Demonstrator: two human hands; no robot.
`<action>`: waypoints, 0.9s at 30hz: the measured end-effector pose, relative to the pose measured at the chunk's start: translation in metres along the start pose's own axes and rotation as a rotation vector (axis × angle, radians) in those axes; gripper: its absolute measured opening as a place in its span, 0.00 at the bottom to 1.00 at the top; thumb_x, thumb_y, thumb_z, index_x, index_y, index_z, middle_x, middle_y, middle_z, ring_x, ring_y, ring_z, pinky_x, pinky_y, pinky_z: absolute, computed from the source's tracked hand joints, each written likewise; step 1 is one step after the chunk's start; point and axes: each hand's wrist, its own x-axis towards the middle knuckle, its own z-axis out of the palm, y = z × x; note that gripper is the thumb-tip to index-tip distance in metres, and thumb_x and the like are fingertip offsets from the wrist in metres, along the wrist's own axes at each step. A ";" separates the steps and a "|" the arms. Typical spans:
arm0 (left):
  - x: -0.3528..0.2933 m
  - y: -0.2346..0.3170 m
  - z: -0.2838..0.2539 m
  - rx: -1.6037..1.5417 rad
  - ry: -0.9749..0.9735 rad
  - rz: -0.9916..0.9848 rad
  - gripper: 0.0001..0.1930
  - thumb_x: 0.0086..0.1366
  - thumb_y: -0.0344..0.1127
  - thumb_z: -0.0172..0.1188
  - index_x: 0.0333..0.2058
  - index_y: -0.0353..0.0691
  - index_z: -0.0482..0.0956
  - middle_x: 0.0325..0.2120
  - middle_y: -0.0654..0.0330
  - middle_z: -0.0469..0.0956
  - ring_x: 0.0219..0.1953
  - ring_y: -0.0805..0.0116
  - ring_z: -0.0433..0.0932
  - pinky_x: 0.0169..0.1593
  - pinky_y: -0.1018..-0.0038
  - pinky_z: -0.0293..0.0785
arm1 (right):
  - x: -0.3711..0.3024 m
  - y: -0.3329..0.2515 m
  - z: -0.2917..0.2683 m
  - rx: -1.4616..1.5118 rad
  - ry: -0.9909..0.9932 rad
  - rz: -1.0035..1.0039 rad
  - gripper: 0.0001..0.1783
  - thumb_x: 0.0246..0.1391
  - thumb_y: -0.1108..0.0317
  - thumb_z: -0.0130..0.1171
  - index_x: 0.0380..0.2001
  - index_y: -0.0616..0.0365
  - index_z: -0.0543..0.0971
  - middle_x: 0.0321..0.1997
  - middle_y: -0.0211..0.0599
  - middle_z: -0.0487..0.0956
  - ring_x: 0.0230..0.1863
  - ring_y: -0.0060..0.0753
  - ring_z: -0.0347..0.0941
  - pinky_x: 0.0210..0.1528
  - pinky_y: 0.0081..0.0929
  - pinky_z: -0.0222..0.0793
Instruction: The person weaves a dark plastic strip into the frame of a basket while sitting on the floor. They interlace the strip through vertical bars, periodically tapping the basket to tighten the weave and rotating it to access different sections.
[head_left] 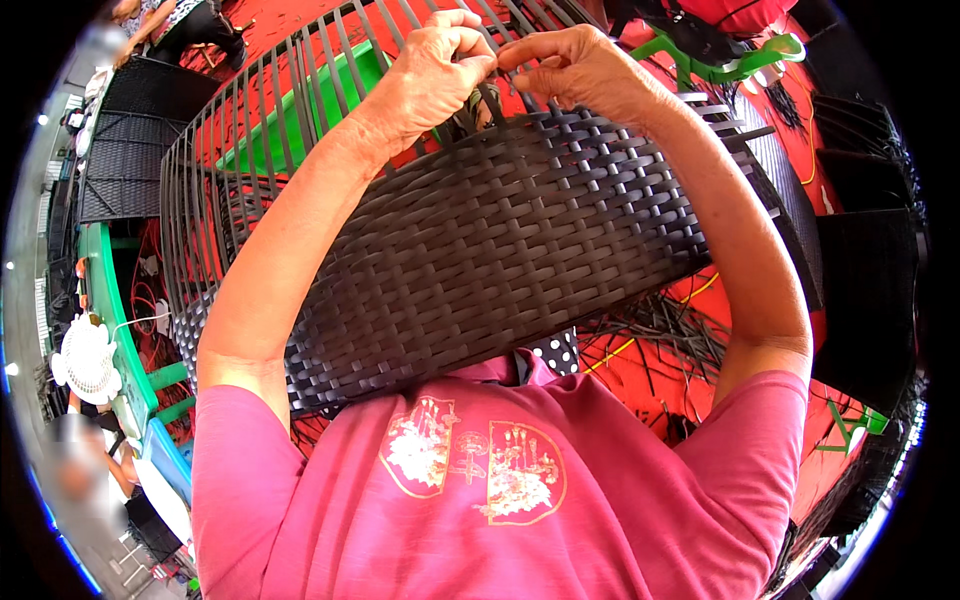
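A large dark brown panel (500, 220) woven from flat plastic strips lies across in front of me. Beyond its woven part, loose unwoven strips (300, 100) run out over a bar-like frame. Both hands meet at the far edge of the weave. My left hand (430, 80) is closed, its thumb and fingers pinched on a dark strip among the loose ones. Close beside it, my right hand (575, 75) has thumb and forefinger pinched together, nearly touching the left fingertips. What lies between the right fingertips is too small to make out.
Behind the strips lies a green plastic piece (300, 105) on the red floor (640, 370). Loose strips (660, 325) are scattered at right. A white fan (86, 358) stands left beside a green frame (115, 300). Another person's arm (145, 30) shows at far left, and a green stool (730, 60) at far right.
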 end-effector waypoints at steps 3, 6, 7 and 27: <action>-0.012 0.001 -0.001 0.022 0.011 0.053 0.07 0.62 0.31 0.54 0.28 0.34 0.76 0.46 0.64 0.68 0.44 0.75 0.67 0.47 0.77 0.63 | 0.004 0.007 0.009 0.062 -0.041 -0.094 0.08 0.51 0.63 0.61 0.30 0.56 0.78 0.21 0.22 0.74 0.22 0.11 0.65 0.23 0.13 0.59; -0.027 -0.023 -0.003 0.355 0.202 0.179 0.05 0.60 0.31 0.55 0.29 0.35 0.76 0.46 0.59 0.70 0.47 0.65 0.70 0.52 0.74 0.63 | 0.004 -0.001 0.015 -0.026 -0.037 -0.047 0.06 0.52 0.67 0.58 0.27 0.57 0.76 0.20 0.22 0.73 0.20 0.11 0.64 0.22 0.12 0.58; -0.033 -0.029 -0.008 0.421 0.204 0.025 0.04 0.58 0.30 0.56 0.31 0.38 0.77 0.49 0.55 0.68 0.54 0.57 0.66 0.57 0.68 0.60 | 0.006 -0.003 0.016 -0.056 -0.032 -0.033 0.05 0.52 0.68 0.58 0.27 0.58 0.76 0.20 0.22 0.74 0.20 0.11 0.63 0.22 0.12 0.58; -0.051 0.005 -0.042 -0.065 0.018 0.013 0.06 0.60 0.31 0.56 0.28 0.35 0.78 0.51 0.60 0.66 0.54 0.72 0.62 0.55 0.69 0.59 | 0.021 -0.012 0.047 0.139 -0.072 -0.137 0.11 0.51 0.64 0.62 0.37 0.56 0.79 0.27 0.22 0.77 0.23 0.09 0.67 0.23 0.12 0.60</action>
